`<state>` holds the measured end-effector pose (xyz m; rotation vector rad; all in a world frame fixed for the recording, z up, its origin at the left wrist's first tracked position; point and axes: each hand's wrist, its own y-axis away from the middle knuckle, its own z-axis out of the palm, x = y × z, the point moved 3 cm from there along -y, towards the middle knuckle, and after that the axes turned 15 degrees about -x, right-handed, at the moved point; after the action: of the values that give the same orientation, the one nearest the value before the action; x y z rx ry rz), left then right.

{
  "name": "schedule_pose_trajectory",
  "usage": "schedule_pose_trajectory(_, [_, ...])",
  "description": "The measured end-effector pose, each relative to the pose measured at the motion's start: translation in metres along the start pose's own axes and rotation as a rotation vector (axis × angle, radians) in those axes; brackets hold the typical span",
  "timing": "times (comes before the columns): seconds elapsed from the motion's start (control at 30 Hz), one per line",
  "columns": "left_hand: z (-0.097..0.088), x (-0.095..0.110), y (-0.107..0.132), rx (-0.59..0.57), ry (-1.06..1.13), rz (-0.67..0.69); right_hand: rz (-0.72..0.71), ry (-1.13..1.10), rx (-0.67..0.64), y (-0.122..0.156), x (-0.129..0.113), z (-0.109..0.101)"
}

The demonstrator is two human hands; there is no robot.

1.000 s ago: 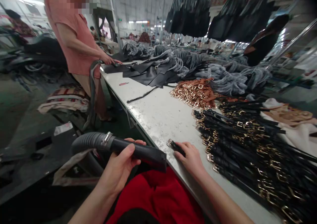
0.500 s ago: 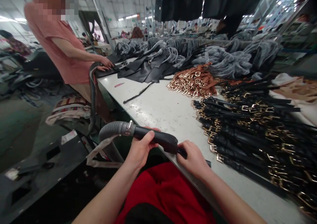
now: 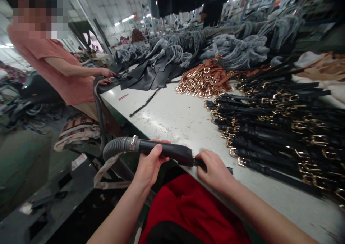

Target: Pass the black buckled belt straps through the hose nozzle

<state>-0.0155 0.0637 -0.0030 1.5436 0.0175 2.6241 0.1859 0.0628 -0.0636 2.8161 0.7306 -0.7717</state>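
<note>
My left hand (image 3: pixel 149 163) is wrapped around a black hand-held thread trimmer (image 3: pixel 176 151), thumb along its top. A grey corrugated hose (image 3: pixel 114 147) is joined to its back end with a metal clamp (image 3: pixel 133 143). In front of the trimmer's nose, my right hand (image 3: pixel 214 168) pinches a short black leather strap (image 3: pixel 229 170). One end of the strap meets the nose, and the other sticks out past my palm. My fingers hide its middle. To the right of that hand lies a heap of black buckled straps (image 3: pixel 253 143) with gold buckles.
Brown straps with gold rings (image 3: pixel 206 82) are piled on the white table (image 3: pixel 172 118). Black leather pieces (image 3: pixel 151 76) and plastic-wrapped straps (image 3: pixel 237 51) lie farther back. A person in a pink shirt (image 3: pixel 54 67) works at the table's far left. A dark machine box (image 3: pixel 54 200) stands lower left.
The camera view has shifted and tilted slightly. Both hands keep their grips, and the strap's end stays at the trimmer's nose.
</note>
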Motion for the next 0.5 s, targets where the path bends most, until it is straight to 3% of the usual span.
schedule_pose_trajectory(0.13, [0.002, 0.0, 0.002, -0.001, -0.012, -0.015, 0.066, 0.031, 0.005, 0.01, 0.008, -0.002])
schedule_pose_trajectory(0.23, [0.014, -0.005, 0.001, -0.011, -0.026, -0.007, 0.055, -0.049, -0.021, 0.013, 0.014, -0.002])
schedule_pose_trajectory(0.37, [0.028, -0.013, -0.006, -0.079, -0.047, -0.045, 0.144, -0.09, 0.019, 0.015, 0.021, -0.001])
schedule_pose_trajectory(0.5, [0.026, -0.006, -0.011, -0.073, -0.118, -0.064, 0.137, -0.096, 0.041, 0.015, 0.02, -0.001])
